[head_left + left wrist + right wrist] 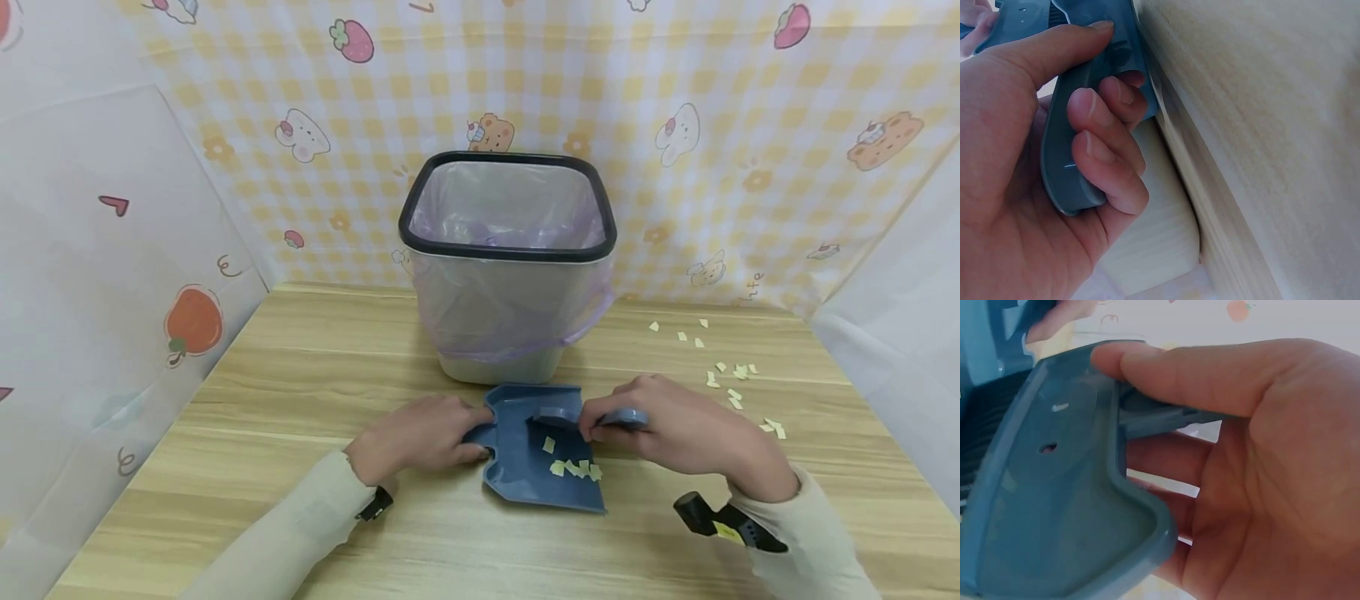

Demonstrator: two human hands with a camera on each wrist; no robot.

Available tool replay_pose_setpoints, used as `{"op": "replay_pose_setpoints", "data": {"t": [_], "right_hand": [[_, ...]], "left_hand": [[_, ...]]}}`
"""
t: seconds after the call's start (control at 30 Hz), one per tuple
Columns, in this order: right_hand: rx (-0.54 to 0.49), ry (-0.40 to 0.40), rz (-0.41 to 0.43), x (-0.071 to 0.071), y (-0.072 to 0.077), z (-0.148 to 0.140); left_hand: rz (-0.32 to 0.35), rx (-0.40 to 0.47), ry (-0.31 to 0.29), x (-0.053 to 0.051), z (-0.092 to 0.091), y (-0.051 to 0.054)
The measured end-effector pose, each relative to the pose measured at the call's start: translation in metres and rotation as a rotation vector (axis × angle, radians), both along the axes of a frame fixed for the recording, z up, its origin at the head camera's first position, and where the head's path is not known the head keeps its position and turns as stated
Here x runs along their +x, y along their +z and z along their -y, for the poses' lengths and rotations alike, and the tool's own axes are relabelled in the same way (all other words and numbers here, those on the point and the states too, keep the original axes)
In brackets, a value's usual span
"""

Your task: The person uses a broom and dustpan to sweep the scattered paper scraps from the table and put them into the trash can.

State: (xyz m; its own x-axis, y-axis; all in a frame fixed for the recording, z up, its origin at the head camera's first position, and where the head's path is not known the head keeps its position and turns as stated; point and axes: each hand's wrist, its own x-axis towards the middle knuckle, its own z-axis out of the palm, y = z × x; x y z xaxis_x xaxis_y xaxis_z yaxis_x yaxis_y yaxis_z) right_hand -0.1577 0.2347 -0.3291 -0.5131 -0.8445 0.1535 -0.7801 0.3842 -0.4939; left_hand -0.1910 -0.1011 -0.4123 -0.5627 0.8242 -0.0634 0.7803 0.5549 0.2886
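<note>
My left hand (pixel 423 433) grips the handle of a blue dustpan (pixel 517 471), which lies on the table with its wide edge to the right. In the left wrist view, fingers curl round the dustpan handle (pixel 1063 150). Several pale yellow paper scraps (pixel 575 469) lie on the pan, mostly near its front edge. My right hand (pixel 667 421) holds a small blue hand brush (pixel 553 414) over the pan. In the right wrist view, the thumb lies along the brush's back (pixel 1066 481), its dark bristles facing the pan. Whether the bristles touch the pan cannot be told.
Right behind the dustpan stands a bin (pixel 487 321) with a black rim and a clear purplish liner bag. More paper scraps (pixel 735 383) are scattered over the right side of the wooden table (pixel 300 358). A patterned cloth (pixel 360 108) hangs behind.
</note>
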Motion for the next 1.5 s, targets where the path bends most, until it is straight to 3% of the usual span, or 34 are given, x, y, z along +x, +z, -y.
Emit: {"op": "replay_pose_setpoints", "data": {"t": [0.53,0.7,0.93,1.13,1.5], "right_hand": [[-0.015,-0.015,0.076,0.001,0.004,-0.002],[0.021,-0.032,0.011,0.0,0.002,0.004],[0.068,-0.132,-0.142,0.0,-0.003,0.003],[0.089,-0.165,-0.184,-0.001,-0.004,-0.001],[0.103,-0.194,-0.187,-0.002,-0.003,-0.004]], "left_hand": [[-0.02,-0.009,0.009,0.0,0.001,-0.002],[-0.001,-0.005,0.018,-0.001,0.0,-0.001],[0.0,-0.011,0.021,0.0,0.0,-0.001],[-0.004,-0.014,0.022,0.001,-0.001,0.0],[-0.007,-0.016,0.026,0.001,0.0,-0.001]]}}
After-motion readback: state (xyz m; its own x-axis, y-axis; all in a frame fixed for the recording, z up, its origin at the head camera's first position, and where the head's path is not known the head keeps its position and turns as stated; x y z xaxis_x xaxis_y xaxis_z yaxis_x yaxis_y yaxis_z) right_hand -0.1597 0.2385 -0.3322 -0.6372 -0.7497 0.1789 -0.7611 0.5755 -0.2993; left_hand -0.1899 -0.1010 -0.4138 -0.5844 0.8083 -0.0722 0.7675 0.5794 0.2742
